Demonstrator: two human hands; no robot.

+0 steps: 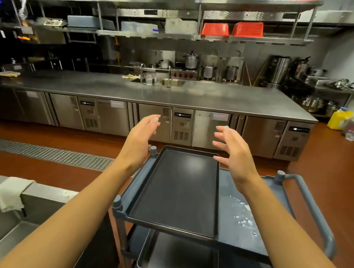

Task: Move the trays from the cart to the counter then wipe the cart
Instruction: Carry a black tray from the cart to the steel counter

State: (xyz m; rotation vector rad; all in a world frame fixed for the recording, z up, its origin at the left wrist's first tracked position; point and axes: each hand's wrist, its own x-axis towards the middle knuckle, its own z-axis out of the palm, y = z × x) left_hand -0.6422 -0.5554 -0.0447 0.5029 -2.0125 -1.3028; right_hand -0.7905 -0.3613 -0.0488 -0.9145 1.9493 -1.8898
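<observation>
Reaching with the left hand [140,138] and right hand [233,154], fingers apart and holding nothing, above the black tray [178,192] on the cart [245,238] top; wet patch beside it may cause slipping.

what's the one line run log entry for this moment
phase: reaching | left hand: open | right hand: open | black tray: on cart top | lower tray: untouched

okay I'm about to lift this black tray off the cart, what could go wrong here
The black tray overhangs the cart top's near edge, so an uneven lift by the left hand or right hand could tip it. The wet patch beside it may make the tray slippery.
</observation>
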